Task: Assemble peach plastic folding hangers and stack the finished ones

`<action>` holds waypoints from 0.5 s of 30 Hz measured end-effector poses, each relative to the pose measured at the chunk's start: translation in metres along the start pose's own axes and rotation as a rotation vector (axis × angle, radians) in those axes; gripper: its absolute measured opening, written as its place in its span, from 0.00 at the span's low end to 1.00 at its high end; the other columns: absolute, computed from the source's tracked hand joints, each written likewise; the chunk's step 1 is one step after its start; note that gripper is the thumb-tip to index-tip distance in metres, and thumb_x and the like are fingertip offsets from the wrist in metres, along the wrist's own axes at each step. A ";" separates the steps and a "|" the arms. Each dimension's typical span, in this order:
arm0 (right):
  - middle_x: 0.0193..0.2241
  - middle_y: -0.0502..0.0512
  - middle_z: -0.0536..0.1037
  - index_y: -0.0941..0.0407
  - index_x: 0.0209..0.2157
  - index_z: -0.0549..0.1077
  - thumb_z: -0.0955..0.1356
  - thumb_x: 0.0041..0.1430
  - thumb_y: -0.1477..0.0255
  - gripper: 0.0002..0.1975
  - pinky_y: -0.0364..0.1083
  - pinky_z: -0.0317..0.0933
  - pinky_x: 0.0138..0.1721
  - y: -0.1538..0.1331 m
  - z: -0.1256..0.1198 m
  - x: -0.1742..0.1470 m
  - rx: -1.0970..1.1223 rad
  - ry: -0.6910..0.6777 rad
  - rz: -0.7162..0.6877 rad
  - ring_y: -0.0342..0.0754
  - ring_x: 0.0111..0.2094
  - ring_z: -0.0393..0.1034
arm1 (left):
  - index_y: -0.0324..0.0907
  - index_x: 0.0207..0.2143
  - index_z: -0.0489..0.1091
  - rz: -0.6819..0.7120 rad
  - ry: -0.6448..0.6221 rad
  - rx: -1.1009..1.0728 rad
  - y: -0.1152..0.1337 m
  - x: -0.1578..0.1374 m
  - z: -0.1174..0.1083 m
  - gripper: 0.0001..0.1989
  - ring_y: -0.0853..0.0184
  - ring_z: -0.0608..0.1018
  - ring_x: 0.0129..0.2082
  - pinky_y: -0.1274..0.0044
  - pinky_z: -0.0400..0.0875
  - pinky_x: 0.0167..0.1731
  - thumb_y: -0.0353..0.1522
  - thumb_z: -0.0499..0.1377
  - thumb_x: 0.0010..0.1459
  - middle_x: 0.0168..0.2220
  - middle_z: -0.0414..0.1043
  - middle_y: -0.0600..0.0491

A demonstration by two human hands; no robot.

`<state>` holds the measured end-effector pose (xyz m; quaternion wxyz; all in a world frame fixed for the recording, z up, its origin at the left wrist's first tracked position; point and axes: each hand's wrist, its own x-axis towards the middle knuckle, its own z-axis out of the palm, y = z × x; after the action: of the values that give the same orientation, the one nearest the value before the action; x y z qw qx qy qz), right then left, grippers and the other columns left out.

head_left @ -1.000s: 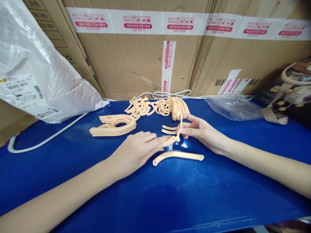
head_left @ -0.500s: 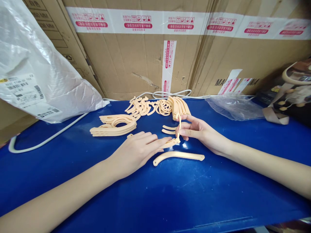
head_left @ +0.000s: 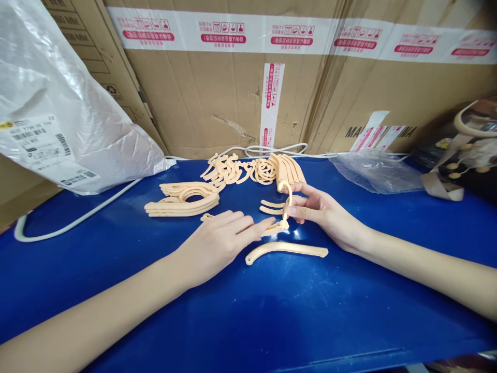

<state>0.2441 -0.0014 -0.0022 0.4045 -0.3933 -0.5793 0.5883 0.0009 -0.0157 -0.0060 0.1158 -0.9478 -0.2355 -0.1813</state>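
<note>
A cream plastic hanger hook [head_left: 290, 199] stands upright between the thumb and fingers of my right hand [head_left: 316, 207]. Its lower end meets the end of a cream hanger arm [head_left: 274, 228] low over the table. My left hand [head_left: 223, 241] grips that arm from above, index finger stretched along it, and covers most of its length. The arm's far end peeks out beyond the left knuckles. Just in front of both hands lies a loose curved hanger arm [head_left: 287, 249]. Two more curved pieces [head_left: 271, 207] rest behind, partly hidden by my right fingers.
Folded hangers [head_left: 180, 208] are stacked at the left. Behind lie a pile of loose hooks [head_left: 233, 170] and a row of arms [head_left: 288, 168]. A white plastic parcel [head_left: 77, 129], a white cable [head_left: 50, 234], a clear bag [head_left: 376, 173] and cardboard boxes [head_left: 217, 93] border the blue table [head_left: 248, 321].
The hook has turned slightly in my right fingers, so its curved top shows wider. My left hand stays on the hanger arm. The whole view has shifted very slightly.
</note>
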 end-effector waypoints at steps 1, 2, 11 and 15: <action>0.27 0.46 0.76 0.54 0.43 0.64 0.73 0.52 0.70 0.19 0.43 0.57 0.31 0.000 0.000 0.000 -0.004 0.006 0.006 0.40 0.26 0.64 | 0.40 0.59 0.60 0.004 0.000 -0.006 0.000 0.000 0.000 0.19 0.68 0.69 0.30 0.76 0.65 0.34 0.25 0.43 0.68 0.31 0.69 0.54; 0.27 0.46 0.75 0.54 0.43 0.64 0.73 0.52 0.70 0.19 0.43 0.57 0.31 -0.001 0.001 0.000 -0.006 0.009 0.012 0.40 0.26 0.64 | 0.40 0.58 0.60 0.010 0.000 -0.011 0.000 0.001 0.000 0.19 0.68 0.69 0.30 0.76 0.65 0.34 0.25 0.43 0.68 0.32 0.69 0.54; 0.28 0.46 0.75 0.54 0.43 0.62 0.73 0.51 0.71 0.20 0.42 0.59 0.30 0.000 0.003 -0.002 0.011 0.020 -0.023 0.41 0.28 0.67 | 0.38 0.57 0.61 0.026 0.007 0.029 0.001 0.002 -0.001 0.18 0.67 0.68 0.28 0.75 0.63 0.31 0.25 0.42 0.68 0.31 0.69 0.54; 0.29 0.46 0.75 0.53 0.43 0.62 0.72 0.52 0.72 0.19 0.42 0.60 0.31 0.001 0.004 -0.002 0.044 0.009 -0.021 0.41 0.30 0.69 | 0.38 0.57 0.61 0.025 -0.017 0.009 0.001 0.003 0.000 0.18 0.67 0.69 0.29 0.75 0.63 0.32 0.25 0.42 0.68 0.32 0.70 0.54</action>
<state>0.2412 -0.0047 -0.0033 0.4218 -0.3808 -0.5684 0.5950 0.0031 -0.0153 -0.0047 0.1205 -0.9516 -0.2254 -0.1706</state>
